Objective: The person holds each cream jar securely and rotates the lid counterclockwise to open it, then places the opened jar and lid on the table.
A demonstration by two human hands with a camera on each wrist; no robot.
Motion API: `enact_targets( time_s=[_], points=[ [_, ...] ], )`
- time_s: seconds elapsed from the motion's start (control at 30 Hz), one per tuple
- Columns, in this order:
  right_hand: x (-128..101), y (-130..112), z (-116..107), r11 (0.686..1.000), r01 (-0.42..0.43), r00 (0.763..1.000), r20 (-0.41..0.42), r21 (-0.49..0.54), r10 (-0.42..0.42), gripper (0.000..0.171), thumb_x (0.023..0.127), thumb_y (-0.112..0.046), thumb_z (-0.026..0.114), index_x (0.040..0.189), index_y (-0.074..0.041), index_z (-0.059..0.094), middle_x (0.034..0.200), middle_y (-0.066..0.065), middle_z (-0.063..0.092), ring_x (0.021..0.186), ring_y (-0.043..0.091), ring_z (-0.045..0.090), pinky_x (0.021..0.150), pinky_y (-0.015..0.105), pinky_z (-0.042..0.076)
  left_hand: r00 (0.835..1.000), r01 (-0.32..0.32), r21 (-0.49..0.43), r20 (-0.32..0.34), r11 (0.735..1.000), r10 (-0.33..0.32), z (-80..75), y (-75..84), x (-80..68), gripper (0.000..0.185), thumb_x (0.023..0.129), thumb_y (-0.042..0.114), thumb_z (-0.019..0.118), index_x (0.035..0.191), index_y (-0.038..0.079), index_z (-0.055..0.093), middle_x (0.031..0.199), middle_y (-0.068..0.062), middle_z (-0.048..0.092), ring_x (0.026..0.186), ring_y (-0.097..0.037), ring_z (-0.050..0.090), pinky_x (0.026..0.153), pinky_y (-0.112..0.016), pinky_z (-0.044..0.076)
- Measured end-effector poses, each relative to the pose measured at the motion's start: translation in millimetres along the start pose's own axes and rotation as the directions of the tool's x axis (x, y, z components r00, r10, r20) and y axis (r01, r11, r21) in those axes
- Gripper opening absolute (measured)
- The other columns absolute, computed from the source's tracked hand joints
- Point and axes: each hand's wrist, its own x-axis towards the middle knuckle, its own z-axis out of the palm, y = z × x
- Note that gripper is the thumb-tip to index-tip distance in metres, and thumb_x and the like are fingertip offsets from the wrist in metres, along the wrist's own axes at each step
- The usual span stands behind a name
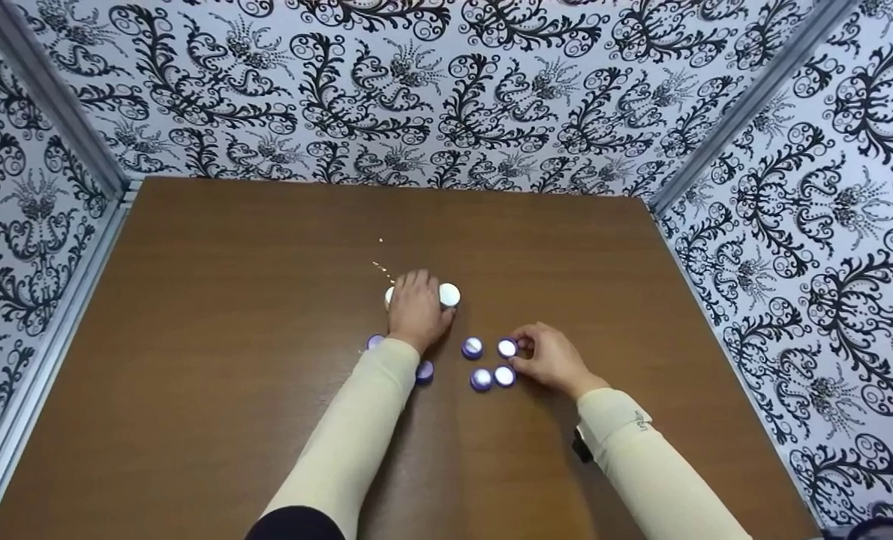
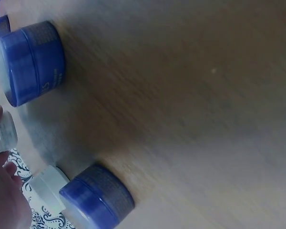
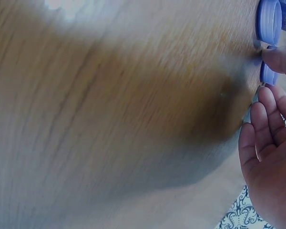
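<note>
My left hand (image 1: 418,307) grips a small white jar (image 1: 449,295) between thumb and fingers; the left wrist view shows this white jar (image 2: 6,133) at its left edge. A second white jar (image 1: 389,295) lies partly hidden left of that hand. Two blue-purple jars, one left (image 1: 375,342) and one right (image 1: 425,371), stand beside the left wrist. To the right, my right hand (image 1: 555,360) pinches a shallow purple lid (image 1: 506,348) with a white face. Another such lid (image 1: 504,376) lies just in front, beside two purple jars (image 1: 472,347) (image 1: 481,379).
A brown wooden table (image 1: 266,240) carries everything. Small pale bits (image 1: 383,270) are scattered behind the left hand. Patterned white-and-black walls (image 1: 416,90) with metal posts enclose the back and sides.
</note>
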Motion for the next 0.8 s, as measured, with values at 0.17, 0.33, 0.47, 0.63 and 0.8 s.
enact_targets(
  time_s=[0.17, 0.33, 0.47, 0.63, 0.8],
  points=[
    [-0.2, 0.5, 0.0, 1.000, 0.012, 1.000, -0.003, -0.016, -0.012, 0.031, 0.077, -0.019, 0.083, 0.105, -0.009, 0.071, 0.097, 0.002, 0.062, 0.090, 0.018, 0.058, 0.080, 0.038, 0.048, 0.998, -0.041, -0.046, -0.043, 0.998, 0.039, -3.5, 2.6, -8.7, 0.053, 0.081, 0.048, 0.074, 0.110, 0.005, 0.064, 0.108, -0.009, 0.060, 0.110, -0.028, 0.055, 0.101, -0.042, 0.037],
    [-0.3, 0.1, -1.1, 1.000, 0.013, 1.000, 0.004, -0.017, -0.013, 0.033, 0.077, -0.019, 0.083, 0.106, -0.009, 0.071, 0.097, 0.003, 0.062, 0.090, 0.019, 0.059, 0.081, 0.039, 0.048, 0.996, -0.072, -0.109, -0.068, 0.992, 0.065, -10.2, 5.5, -17.3, 0.048, 0.080, 0.043, 0.074, 0.106, 0.006, 0.064, 0.105, -0.008, 0.064, 0.105, -0.027, 0.058, 0.098, -0.042, 0.040],
    [-0.5, 0.9, -2.0, 1.000, 0.008, 1.000, 0.003, -0.019, -0.008, 0.033, 0.077, -0.018, 0.083, 0.106, -0.009, 0.071, 0.097, 0.003, 0.062, 0.091, 0.019, 0.058, 0.082, 0.039, 0.048, 0.991, -0.102, -0.152, -0.106, 0.983, 0.087, -13.4, 7.5, -22.3, 0.044, 0.079, 0.040, 0.074, 0.103, 0.006, 0.061, 0.100, -0.008, 0.068, 0.098, -0.028, 0.062, 0.093, -0.042, 0.042],
    [-0.3, 0.3, -1.6, 1.000, 0.008, 1.000, 0.010, -0.016, -0.008, 0.033, 0.077, -0.017, 0.083, 0.106, -0.008, 0.071, 0.098, 0.004, 0.063, 0.091, 0.020, 0.059, 0.082, 0.039, 0.048, 0.988, -0.116, -0.200, -0.124, 0.973, 0.092, -14.7, 5.8, -27.9, 0.042, 0.077, 0.036, 0.074, 0.103, 0.006, 0.060, 0.097, -0.008, 0.070, 0.092, -0.028, 0.064, 0.084, -0.043, 0.043],
    [-0.3, -2.1, -1.2, 1.000, 0.017, 1.000, 0.025, -0.016, -0.016, 0.034, 0.078, -0.018, 0.083, 0.108, -0.006, 0.071, 0.100, 0.005, 0.063, 0.092, 0.021, 0.058, 0.082, 0.040, 0.048, 0.988, -0.109, -0.214, -0.131, 0.971, 0.082, -14.0, 0.4, -33.3, 0.042, 0.076, 0.037, 0.075, 0.103, 0.008, 0.061, 0.097, -0.007, 0.069, 0.092, -0.027, 0.063, 0.083, -0.043, 0.043]
  ],
)
